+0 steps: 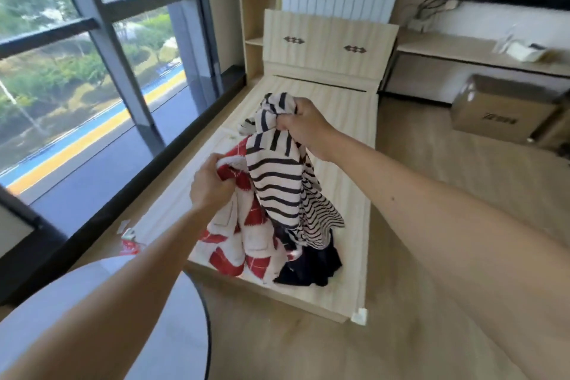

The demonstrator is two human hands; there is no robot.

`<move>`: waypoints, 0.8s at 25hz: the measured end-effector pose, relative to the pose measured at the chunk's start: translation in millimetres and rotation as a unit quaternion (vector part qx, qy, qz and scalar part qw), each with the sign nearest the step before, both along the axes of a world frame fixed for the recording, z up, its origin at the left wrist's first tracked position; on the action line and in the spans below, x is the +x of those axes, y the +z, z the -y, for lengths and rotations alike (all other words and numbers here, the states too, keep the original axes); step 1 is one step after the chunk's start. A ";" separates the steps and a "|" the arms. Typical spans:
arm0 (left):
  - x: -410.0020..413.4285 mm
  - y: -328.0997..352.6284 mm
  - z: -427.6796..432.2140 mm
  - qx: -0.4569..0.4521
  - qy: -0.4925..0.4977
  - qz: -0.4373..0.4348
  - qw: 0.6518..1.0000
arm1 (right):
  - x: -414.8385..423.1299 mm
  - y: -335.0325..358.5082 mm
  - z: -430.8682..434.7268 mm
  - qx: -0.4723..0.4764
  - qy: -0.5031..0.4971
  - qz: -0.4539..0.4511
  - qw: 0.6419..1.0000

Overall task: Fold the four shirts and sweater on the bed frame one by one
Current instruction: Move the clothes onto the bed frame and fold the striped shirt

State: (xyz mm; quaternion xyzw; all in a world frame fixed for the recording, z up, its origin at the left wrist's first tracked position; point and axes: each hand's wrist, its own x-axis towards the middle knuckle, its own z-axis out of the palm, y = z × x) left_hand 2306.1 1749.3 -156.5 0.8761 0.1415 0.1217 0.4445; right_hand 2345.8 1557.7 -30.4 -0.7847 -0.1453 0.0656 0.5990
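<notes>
None looks folded yet, 5 to go: left hand clutches red/white sweater, right hand grips striped shirt over bed frame.

Two arms are showing, both bare from hand to frame edge. The left hand and left forearm are running in a smooth, even outline. The right forearm is carrying one small dark spot on its upper side, well back from the right hand. Both forearms are looking far broader near the camera than at the wrists.
</notes>
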 end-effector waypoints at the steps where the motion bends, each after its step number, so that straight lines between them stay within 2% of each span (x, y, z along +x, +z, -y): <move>1: 13.6 9.2 21.2 -0.007 -0.001 0.006 1.000 | 3.3 5.6 16.0 -0.021 0.001 0.016 1.000; 6: 74.0 35.3 107.2 -0.025 0.016 0.030 0.999 | 30.4 9.0 96.0 -0.101 -0.028 0.083 0.991; 10: 118.3 32.9 148.9 -0.039 0.020 0.009 0.999 | 57.5 2.7 147.1 -0.090 -0.068 0.083 0.990; 15: 181.1 11.5 189.2 -0.042 0.030 -0.026 0.998 | 113.1 -14.4 197.7 -0.071 -0.059 0.066 0.994; 18: 219.9 -4.2 200.9 -0.010 0.013 -0.054 0.998 | 159.1 -28.5 217.9 -0.069 -0.034 0.052 0.996; 20: 240.5 -19.2 207.1 0.039 0.006 -0.112 0.993 | 190.2 -36.5 223.7 -0.072 -0.010 0.033 0.997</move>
